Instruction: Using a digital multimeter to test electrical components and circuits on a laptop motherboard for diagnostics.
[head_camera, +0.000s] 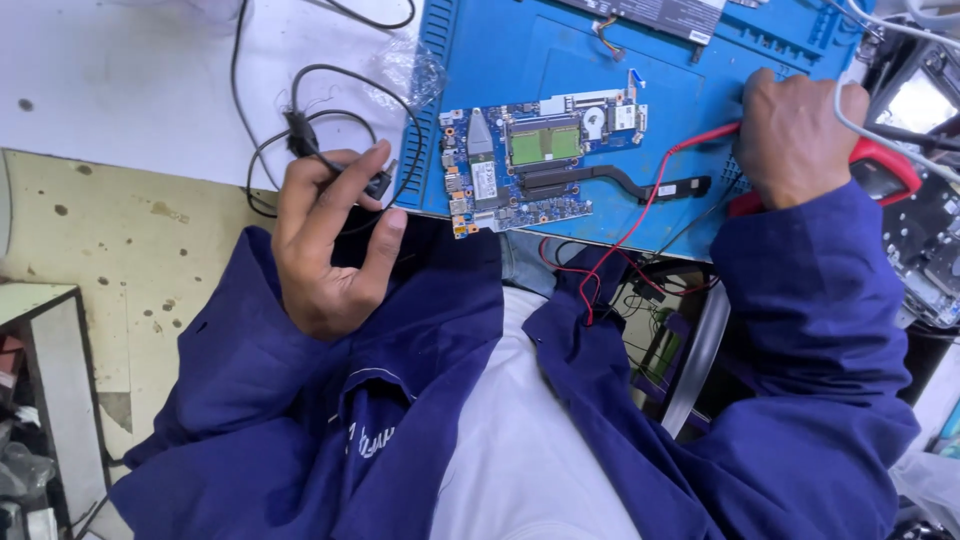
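1. Circuit board (530, 165) lies flat on a blue work mat (500, 60), near the mat's front edge, between the two hands and touching neither.
2. It looks green and blue, crowded with small chips and silver connectors; a black, flattened heat pipe (610, 180) runs off its right side.
3. Left hand (330, 240) sits just left of the board, fingers curled, thumb and forefinger pinching a black cable plug (378, 183) whose glossy lead loops over the white bench.
4. Right hand (795, 135) is closed in a fist over a red multimeter (885, 165) at the mat's right edge.
5. Thin red probe wire (640, 215) trails from that hand down over the mat's edge.
6. Both sleeves are dark blue cloth.
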